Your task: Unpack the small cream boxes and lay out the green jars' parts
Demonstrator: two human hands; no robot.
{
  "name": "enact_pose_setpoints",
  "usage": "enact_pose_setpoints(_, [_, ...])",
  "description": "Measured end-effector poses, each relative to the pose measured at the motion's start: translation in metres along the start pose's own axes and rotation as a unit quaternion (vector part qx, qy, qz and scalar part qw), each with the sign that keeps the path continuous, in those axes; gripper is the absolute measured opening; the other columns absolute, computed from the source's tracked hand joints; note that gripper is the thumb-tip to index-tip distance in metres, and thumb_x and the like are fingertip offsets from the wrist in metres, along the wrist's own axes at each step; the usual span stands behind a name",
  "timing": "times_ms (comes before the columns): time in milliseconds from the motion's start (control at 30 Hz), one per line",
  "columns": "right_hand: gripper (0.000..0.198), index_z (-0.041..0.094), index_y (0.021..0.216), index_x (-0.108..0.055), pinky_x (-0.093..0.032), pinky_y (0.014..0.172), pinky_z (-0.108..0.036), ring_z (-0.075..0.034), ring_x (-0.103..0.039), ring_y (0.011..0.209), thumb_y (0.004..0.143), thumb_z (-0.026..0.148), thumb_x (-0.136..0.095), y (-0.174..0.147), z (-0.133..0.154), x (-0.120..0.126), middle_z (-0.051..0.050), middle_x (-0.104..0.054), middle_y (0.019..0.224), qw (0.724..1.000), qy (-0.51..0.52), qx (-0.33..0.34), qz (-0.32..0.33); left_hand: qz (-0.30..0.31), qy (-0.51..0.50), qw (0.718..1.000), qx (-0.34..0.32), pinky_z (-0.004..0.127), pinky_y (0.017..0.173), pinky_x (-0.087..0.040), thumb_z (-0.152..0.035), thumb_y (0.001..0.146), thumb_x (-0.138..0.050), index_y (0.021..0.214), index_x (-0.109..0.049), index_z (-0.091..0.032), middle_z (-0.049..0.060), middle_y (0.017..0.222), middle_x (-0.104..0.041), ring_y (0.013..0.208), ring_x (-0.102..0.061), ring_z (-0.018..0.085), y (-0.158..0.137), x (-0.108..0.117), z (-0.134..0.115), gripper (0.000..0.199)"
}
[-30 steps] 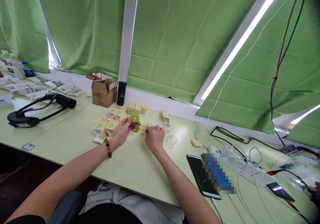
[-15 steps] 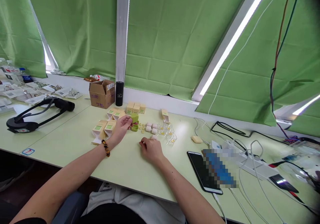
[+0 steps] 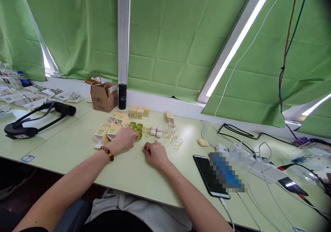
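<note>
Left hand (image 3: 126, 139) rested, fingers curled, touching the green trays (image 3: 137, 128) — light, rigid, best gripped by the rim. Right hand (image 3: 154, 154) loosely closed — contents indiscernible.

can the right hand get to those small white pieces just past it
Probably yes: the right hand rests on the table just short of the small white pieces, with nothing between them.

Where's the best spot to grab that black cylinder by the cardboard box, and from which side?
Grip the black cylinder around its middle, probably from the front right. It stands upright, with the cardboard box close on its left and the window ledge behind, so those sides look cramped.
</note>
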State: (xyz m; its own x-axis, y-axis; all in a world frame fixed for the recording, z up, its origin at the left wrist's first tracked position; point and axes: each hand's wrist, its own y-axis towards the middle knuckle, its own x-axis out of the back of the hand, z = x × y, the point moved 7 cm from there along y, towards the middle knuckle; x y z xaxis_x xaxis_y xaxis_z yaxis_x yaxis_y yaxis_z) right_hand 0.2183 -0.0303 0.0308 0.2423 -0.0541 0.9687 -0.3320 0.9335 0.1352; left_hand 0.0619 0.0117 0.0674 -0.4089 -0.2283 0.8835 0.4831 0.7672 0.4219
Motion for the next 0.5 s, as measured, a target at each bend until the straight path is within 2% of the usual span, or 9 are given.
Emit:
enact_pose_setpoints(167, [0.015,0.026,0.108,-0.071,-0.033,0.066,-0.029,-0.020,-0.073,0.089,0.100,0.030,-0.059,-0.0006,0.0006,-0.0003,-0.003,-0.082,0.102,1.000,0.008,0.000,0.005,0.019,0.020,1.000,0.001,0.039,0.069,-0.042,-0.018,0.088,-0.060,0.068,-0.069,-0.021,0.013,0.070,-0.060,0.078,-0.057,0.030,-0.0034,-0.0068,-0.0010,0.022])
enact_pose_setpoints(367, [0.015,0.027,0.109,-0.071,-0.034,0.067,-0.029,-0.020,-0.072,0.090,0.101,0.032,-0.059,-0.0008,0.0022,0.0010,-0.003,-0.081,0.102,1.000,0.005,0.002,0.012,-0.011,-0.026,0.999,-0.019,0.040,0.070,-0.042,-0.016,0.086,-0.064,0.067,-0.065,-0.022,0.014,0.070,-0.061,0.080,-0.057,0.032,-0.0051,-0.0064,-0.0065,0.020])
enact_pose_setpoints(500, [0.014,0.026,0.108,-0.071,-0.033,0.067,-0.029,-0.020,-0.072,0.089,0.101,0.032,-0.059,-0.0005,0.0022,0.0003,-0.003,-0.081,0.101,1.000,0.000,0.003,0.012,0.002,0.025,0.999,-0.027,0.040,0.070,-0.043,-0.017,0.087,-0.064,0.074,-0.066,-0.022,0.014,0.076,-0.066,0.083,-0.059,0.032,-0.0062,-0.0097,-0.0066,0.014])
